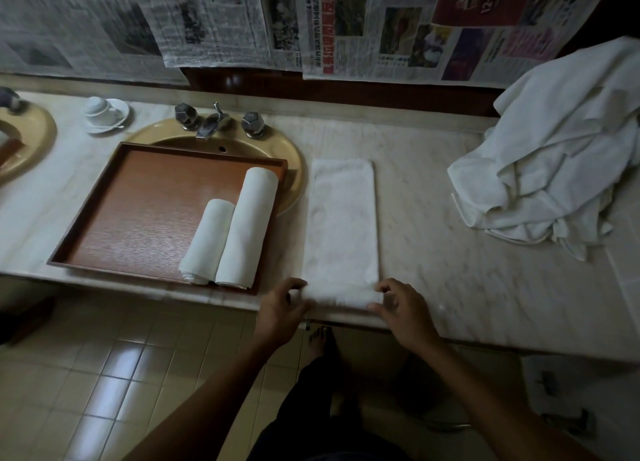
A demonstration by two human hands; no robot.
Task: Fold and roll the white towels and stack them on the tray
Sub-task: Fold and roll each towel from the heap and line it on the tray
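The left hand (282,308) and the right hand (401,308) sit at the tabletop's (450,252) front edge, one at each near corner of the folded towel (341,225). Both have fingers curled onto the towel's near end, pinching it where the cloth is bunched and blurred, which looks like the first turn of a roll. The two hands are equally near the towel, one at each side of its short edge.

From the hands the folded towel stretches straight away toward the tabletop's back edge. Its long axis runs front to back, so a roll begun at the near end would travel away from the person along that axis.

Left of the folded towel, just beside it, the tray (138,211) rests over the sink (294,162) basin. Two rolled towels (242,228) lie in the tray's right part, side by side and touching, their long axes nearly parallel to the folded towel; the left roll is shorter. A finished roll would have to go left, making the left hand the nearer one to the tray.

At the tabletop's right end, well apart, lies one pile of unfolded towels (554,169); how many it holds cannot be told.

Counted: one folded towel, two rolled, one tray, one pile.
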